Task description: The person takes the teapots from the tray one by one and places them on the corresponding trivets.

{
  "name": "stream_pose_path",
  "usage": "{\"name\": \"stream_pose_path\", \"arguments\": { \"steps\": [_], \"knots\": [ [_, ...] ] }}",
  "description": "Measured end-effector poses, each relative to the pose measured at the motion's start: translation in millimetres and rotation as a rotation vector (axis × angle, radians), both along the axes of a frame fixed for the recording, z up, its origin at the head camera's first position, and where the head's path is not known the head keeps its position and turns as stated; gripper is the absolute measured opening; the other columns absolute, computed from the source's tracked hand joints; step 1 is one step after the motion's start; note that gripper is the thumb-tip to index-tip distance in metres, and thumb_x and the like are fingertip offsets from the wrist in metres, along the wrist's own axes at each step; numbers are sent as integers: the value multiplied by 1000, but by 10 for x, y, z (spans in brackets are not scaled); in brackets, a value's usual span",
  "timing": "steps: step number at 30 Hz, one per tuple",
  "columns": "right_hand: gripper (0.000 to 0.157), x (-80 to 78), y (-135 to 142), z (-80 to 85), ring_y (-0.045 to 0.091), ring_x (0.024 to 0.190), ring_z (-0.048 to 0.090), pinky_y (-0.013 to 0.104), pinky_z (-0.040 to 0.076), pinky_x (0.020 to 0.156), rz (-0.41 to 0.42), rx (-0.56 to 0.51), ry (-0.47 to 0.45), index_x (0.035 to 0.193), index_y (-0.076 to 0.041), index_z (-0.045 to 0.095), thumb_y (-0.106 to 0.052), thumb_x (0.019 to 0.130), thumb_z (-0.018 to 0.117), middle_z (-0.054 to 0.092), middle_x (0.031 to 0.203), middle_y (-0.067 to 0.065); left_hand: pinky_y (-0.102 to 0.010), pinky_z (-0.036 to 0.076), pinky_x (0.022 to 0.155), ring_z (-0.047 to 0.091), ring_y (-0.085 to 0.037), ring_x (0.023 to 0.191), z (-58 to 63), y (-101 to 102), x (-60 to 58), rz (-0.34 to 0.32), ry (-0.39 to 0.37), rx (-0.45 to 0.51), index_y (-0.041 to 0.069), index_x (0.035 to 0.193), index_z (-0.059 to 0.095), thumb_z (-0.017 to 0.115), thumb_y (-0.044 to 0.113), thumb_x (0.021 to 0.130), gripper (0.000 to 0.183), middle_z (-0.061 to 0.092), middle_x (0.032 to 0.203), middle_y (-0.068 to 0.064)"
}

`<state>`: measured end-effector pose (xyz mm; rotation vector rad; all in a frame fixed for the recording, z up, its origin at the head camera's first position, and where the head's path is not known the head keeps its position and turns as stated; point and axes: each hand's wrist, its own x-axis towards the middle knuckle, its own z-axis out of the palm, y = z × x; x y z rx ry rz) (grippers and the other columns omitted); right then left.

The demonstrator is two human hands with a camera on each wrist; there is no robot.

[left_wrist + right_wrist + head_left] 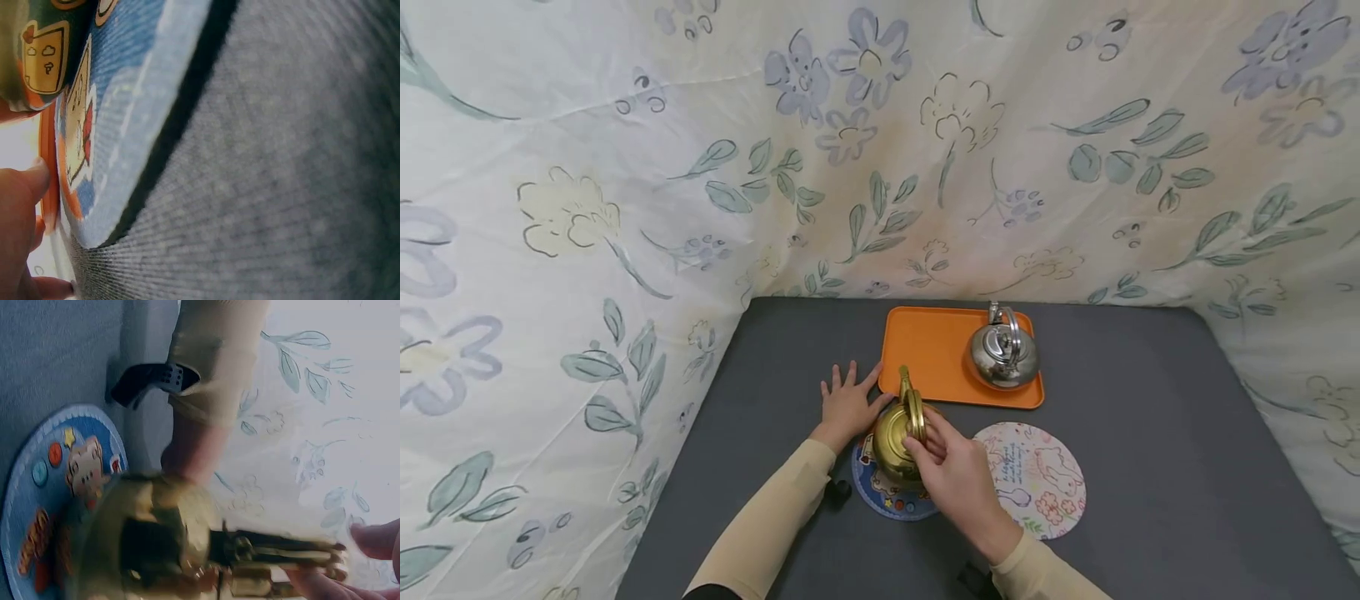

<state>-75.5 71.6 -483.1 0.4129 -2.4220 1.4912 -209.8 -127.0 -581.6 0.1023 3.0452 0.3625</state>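
Observation:
My right hand (958,479) grips the upright handle of a gold kettle (889,450), fingers and thumb around it. The kettle is over a round blue placemat (867,490) with cartoon figures; whether its base touches the mat I cannot tell. In the right wrist view the shiny kettle body (169,519) fills the lower middle. My left hand (846,410) lies with fingers spread on the left, its fingertips at the near left corner of an orange tray (921,342). On the tray's right side stands a silver kettle (1002,357).
A pale placemat (1048,479) with pink drawings lies right of the blue one, partly behind my right hand. The dark grey table (1150,433) carries everything. Floral cloth (865,225) hangs along its back and sides.

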Motion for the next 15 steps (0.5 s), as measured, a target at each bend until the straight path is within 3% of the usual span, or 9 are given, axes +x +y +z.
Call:
{"name": "stream_pose_path", "arguments": {
  "steps": [7,11,15],
  "knots": [
    [52,-196,269,170,24,97,75,29,61,74,27,29,71,138,8,56,-22,98,69,69,123,24,-71,20,116,15,-52,151,3,11,-13,-9,-4,10,44,159,27,42,73,96,71,25,165,-18],
    [49,-386,406,289,25,96,76,32,61,73,-2,77,150,138,5,58,-22,99,68,68,127,22,-71,21,116,16,-51,151,16,8,-9,-9,1,9,45,159,27,43,73,95,71,26,165,-18],
    [45,-559,504,378,27,91,76,38,62,71,-43,118,217,135,1,63,-20,97,71,72,120,20,-70,20,116,16,-50,152,41,0,7,-4,-13,2,45,159,26,43,73,95,72,25,165,-17]
  ]
}}
